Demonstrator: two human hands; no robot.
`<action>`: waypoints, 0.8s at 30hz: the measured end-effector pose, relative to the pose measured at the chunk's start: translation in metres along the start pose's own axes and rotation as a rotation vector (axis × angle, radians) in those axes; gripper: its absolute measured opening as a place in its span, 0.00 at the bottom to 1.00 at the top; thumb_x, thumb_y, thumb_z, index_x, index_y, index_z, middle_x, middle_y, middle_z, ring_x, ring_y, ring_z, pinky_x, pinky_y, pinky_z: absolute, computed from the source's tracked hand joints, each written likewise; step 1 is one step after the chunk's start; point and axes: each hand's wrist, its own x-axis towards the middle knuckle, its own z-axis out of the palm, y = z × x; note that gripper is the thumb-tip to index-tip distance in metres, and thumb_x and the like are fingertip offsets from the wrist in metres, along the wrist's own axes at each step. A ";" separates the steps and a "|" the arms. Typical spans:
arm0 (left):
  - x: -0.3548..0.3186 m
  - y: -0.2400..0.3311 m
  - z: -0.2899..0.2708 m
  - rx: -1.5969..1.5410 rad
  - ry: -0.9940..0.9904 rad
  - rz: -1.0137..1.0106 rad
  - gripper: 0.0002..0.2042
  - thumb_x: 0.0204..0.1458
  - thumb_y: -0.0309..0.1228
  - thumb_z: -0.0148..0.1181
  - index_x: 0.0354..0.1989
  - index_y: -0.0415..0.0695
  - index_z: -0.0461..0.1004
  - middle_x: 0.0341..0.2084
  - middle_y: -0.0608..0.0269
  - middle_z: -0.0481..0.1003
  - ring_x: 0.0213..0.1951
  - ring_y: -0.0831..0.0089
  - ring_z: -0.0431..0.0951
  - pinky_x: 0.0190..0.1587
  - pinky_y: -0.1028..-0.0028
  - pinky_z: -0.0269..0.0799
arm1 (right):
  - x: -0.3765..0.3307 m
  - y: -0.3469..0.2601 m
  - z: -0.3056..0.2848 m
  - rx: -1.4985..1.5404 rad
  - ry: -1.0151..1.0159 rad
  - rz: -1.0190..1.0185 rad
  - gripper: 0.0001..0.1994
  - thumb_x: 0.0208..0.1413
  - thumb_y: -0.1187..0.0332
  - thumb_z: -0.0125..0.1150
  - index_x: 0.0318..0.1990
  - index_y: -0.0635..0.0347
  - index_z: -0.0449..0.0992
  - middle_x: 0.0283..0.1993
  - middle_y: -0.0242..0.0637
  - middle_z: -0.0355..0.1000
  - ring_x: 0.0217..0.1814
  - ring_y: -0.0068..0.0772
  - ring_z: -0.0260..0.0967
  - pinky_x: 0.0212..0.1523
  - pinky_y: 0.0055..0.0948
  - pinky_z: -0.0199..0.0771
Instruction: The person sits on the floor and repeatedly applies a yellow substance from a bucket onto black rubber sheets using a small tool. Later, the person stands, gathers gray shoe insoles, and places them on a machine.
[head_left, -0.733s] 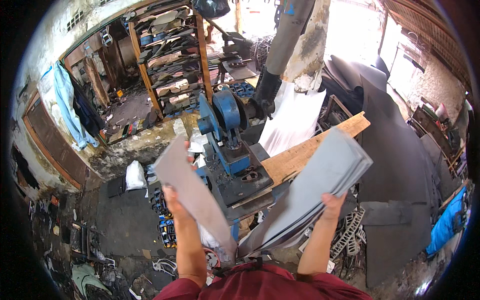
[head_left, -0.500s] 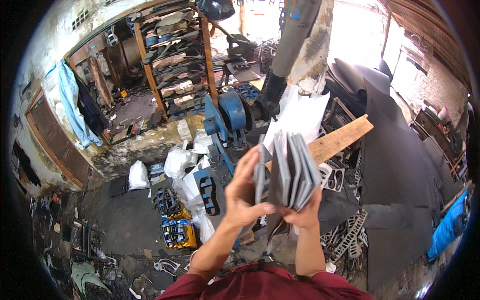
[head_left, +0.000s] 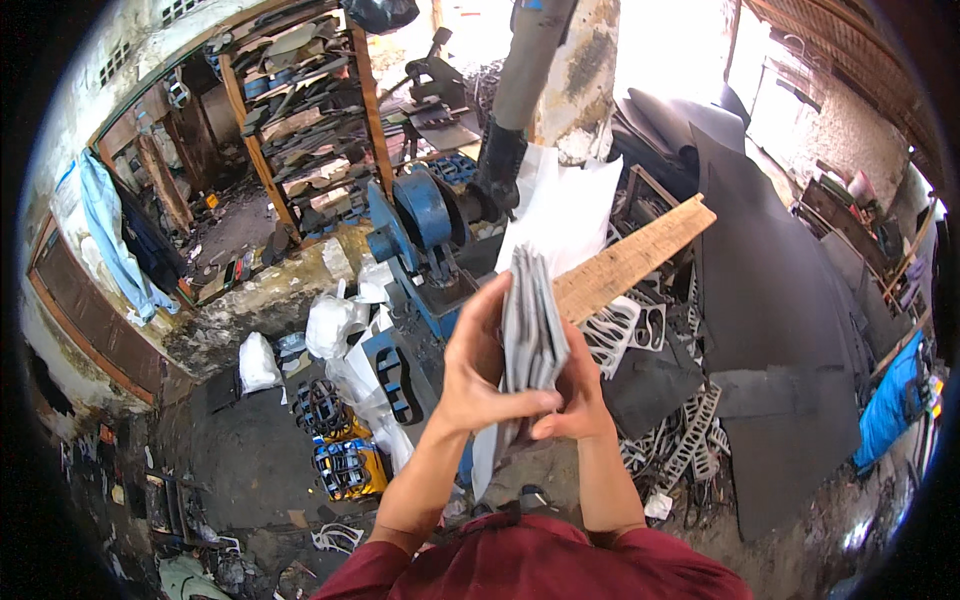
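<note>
Both hands meet in front of the chest around a stack of grey sheets point(head_left: 530, 320), which stands on edge and rises well above the fingertips. The left hand point(head_left: 478, 375) wraps the stack from its near side: its fingers point(head_left: 520, 402) curl across the lower edges and clench on the sheets, while the thumb side runs up along the flat face. The right hand point(head_left: 570, 400) presses in from the opposite face, fingers closed against the sheets, so the stack is pinched between the two palms. Held low like this, the loose upper edges fan slightly apart above the fingers, and the bottom edges are gathered together inside the grip, which seems meant to square the sheets into one bundle.

Beyond the fingertips stands a blue machine point(head_left: 425, 235) with a round housing, and a wooden plank point(head_left: 635, 258) slants up to the right, just behind the top of the stack. White sheeting point(head_left: 565, 200) drapes behind the plank. To the right of the right hand's fingers lie large dark sheets point(head_left: 770, 290) and pale cut-out scraps point(head_left: 620, 330) on the floor. Left of the left hand's fingers sit white bags point(head_left: 330, 325) and a yellow crate of cut pieces point(head_left: 345, 465). Far beyond, a wooden rack point(head_left: 300, 100) holds more stock.
</note>
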 end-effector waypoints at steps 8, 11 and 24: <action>0.000 -0.004 -0.013 -0.042 0.009 -0.028 0.52 0.31 0.31 0.85 0.65 0.43 0.54 0.55 0.50 0.69 0.55 0.65 0.74 0.58 0.65 0.72 | -0.004 0.007 0.020 -0.318 0.114 -0.037 0.57 0.30 0.68 0.87 0.73 0.64 0.57 0.67 0.45 0.67 0.68 0.40 0.66 0.68 0.40 0.64; 0.010 0.002 -0.027 0.244 -0.146 -0.191 0.48 0.33 0.34 0.86 0.60 0.42 0.55 0.53 0.51 0.71 0.53 0.69 0.75 0.57 0.67 0.72 | 0.001 0.014 0.012 -0.305 0.168 -0.067 0.56 0.30 0.72 0.85 0.72 0.64 0.57 0.68 0.44 0.65 0.68 0.37 0.65 0.68 0.38 0.63; 0.102 -0.020 -0.004 0.158 0.656 0.107 0.08 0.43 0.20 0.57 0.34 0.41 0.72 0.33 0.65 0.72 0.37 0.72 0.71 0.45 0.72 0.67 | -0.047 -0.016 -0.093 -0.688 0.194 0.238 0.22 0.44 0.65 0.80 0.45 0.60 0.77 0.47 0.39 0.77 0.50 0.34 0.75 0.53 0.35 0.74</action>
